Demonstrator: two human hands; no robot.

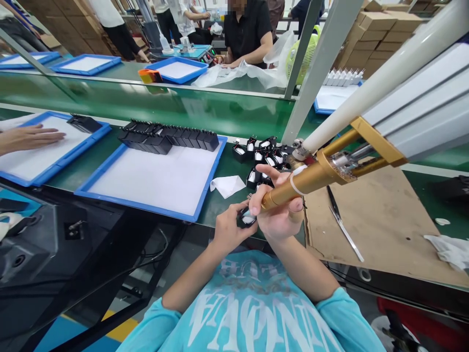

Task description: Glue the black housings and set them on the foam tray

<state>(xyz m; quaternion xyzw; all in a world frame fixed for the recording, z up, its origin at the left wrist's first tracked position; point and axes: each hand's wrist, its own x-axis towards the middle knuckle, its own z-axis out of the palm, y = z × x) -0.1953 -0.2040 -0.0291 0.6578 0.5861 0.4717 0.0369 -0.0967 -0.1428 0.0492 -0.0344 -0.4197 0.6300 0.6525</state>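
Note:
My left hand [229,230] is closed around a small black part with a white inside [246,218], held just in front of the table edge. My right hand [280,208] grips the gold nozzle of a hanging dispenser tool [304,182], its tip touching the small part. The tool's white tube [370,93] and pale body run up to the upper right. More small black parts [264,157] lie loose on the green table just beyond my hands. A blue tray [120,193] with a row of finished black parts [168,137] sits to my left.
A folded white cloth [227,186] lies by the tray. Tweezers [342,225] rest on a cardboard sheet [381,230] at right. Another person's hand [29,138] lies on a second blue tray [86,139] at far left. A seated person [247,32] works across the belt. A grey post [315,73] rises ahead.

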